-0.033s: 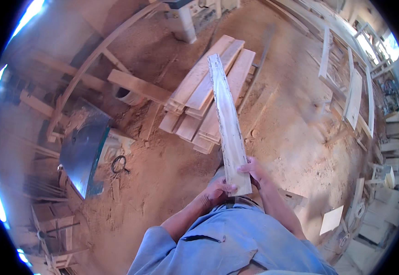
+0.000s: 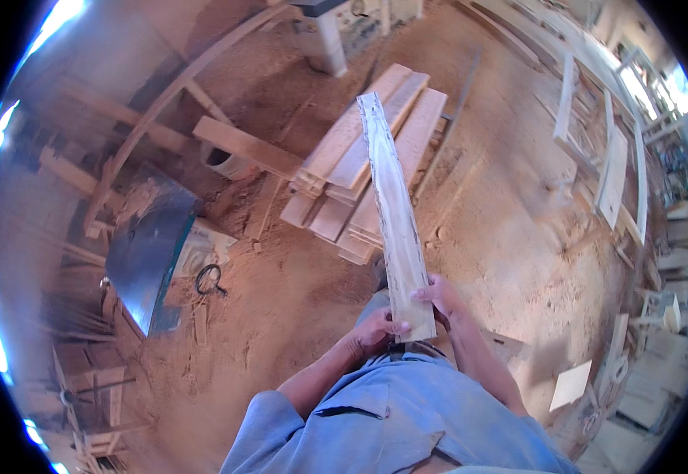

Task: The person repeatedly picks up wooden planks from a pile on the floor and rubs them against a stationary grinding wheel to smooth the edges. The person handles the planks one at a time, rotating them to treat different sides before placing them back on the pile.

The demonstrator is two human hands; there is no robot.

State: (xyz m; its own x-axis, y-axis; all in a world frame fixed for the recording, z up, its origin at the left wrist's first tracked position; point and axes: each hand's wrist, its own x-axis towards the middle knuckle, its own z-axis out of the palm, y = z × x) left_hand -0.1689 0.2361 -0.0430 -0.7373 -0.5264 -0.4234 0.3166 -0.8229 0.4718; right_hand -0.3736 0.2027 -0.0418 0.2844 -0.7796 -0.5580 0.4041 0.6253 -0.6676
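Note:
A long pale wooden board (image 2: 392, 201) with rough, bark-marked edges stretches away from my waist. My left hand (image 2: 378, 328) grips its near end at the left edge, thumb on top. A little farther up the right edge, my right hand (image 2: 439, 297) is closed on the same board, its thumb on the upper face and the other fingers hidden beneath. Beyond and partly behind the board lies a stack of planks (image 2: 352, 158) on the dusty floor.
A single plank (image 2: 245, 146) juts left from the stack, near a round container (image 2: 231, 162). A machine with a dark, shiny flat top (image 2: 142, 253) stands at left, with a coiled black cable (image 2: 210, 280) beside it. Wooden frames (image 2: 612, 166) line the right; a pale square piece (image 2: 571, 385) lies lower right.
The surroundings have shifted slightly in the view, the stack a little to the right. Both hands keep their grip, and the board has barely moved.

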